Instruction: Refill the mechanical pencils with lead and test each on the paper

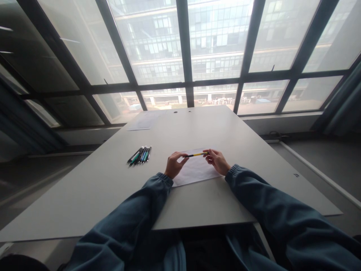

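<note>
A yellow pen (196, 154) was held level between both hands, just above a sheet of paper (194, 171) that lay on the table (113, 180) in front of the person. The left hand (174, 164) pinched the pen's dark left end with thumb and fingertips closed on it, the other fingers curled. The right hand (216, 160) gripped the opposite end the same way, fingers bent round the tip. Whether that end was a cap or the barrel itself was too small to tell.

To the left of the paper, well apart from the hands, a bundle of pens (140, 154) lay side by side on the table, greenish and dark in colour. A second sheet (143, 122) rested near the far edge of the table, below the window (186, 49). Blue sleeves (254, 195) covered both arms to the wrists.

The hold looked light, with only fingertips on each end. If the two hands pulled apart and one part came free suddenly, the pen could slip, drop onto the paper and roll, or mark the sheet if its point was exposed. A small piece coming loose could also skid across the smooth table, out of easy reach.
</note>
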`<state>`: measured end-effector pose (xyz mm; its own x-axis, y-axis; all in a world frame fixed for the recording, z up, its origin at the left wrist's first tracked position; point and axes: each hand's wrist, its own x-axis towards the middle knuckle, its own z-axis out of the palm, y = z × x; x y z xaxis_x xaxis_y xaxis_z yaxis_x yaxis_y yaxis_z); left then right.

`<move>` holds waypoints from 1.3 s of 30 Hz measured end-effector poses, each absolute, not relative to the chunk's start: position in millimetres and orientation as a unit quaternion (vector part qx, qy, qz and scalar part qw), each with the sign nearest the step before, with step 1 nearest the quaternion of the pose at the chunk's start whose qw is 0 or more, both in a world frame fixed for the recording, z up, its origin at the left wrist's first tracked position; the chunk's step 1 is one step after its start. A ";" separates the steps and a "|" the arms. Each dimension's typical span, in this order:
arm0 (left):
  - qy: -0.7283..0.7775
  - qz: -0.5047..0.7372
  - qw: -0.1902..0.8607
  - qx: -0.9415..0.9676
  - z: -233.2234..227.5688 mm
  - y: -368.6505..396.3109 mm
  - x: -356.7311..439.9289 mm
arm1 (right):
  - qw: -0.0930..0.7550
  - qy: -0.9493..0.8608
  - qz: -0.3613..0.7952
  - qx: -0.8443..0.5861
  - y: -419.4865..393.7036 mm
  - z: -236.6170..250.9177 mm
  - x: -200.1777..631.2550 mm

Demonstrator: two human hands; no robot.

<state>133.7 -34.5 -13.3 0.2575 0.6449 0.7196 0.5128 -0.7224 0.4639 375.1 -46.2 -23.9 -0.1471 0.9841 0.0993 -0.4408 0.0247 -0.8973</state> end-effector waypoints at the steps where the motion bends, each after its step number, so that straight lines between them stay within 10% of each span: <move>1: 0.365 0.488 0.070 0.790 -13.5 -34.5 133.7 | 0.572 -0.426 0.627 -0.314 -46.3 -23.5 375.5; 16: 0.363 0.493 0.064 0.788 -15.9 -29.1 129.6 | 0.523 -0.455 0.634 -0.342 -42.9 -28.1 379.2; 28: 0.376 0.488 0.047 0.786 -14.1 -26.8 126.5 | 0.451 -0.746 0.233 -0.430 -38.6 -35.5 383.2; 39: 0.450 0.442 0.030 0.776 -27.8 -19.6 123.6 | 0.428 -0.628 0.044 -0.648 10.7 -27.1 459.4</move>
<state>123.6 -19.6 -27.8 0.2048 0.7241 0.6586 0.6706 -0.5940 0.4445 459.4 10.7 -27.1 0.2066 0.8523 0.4805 0.7762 0.1562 -0.6109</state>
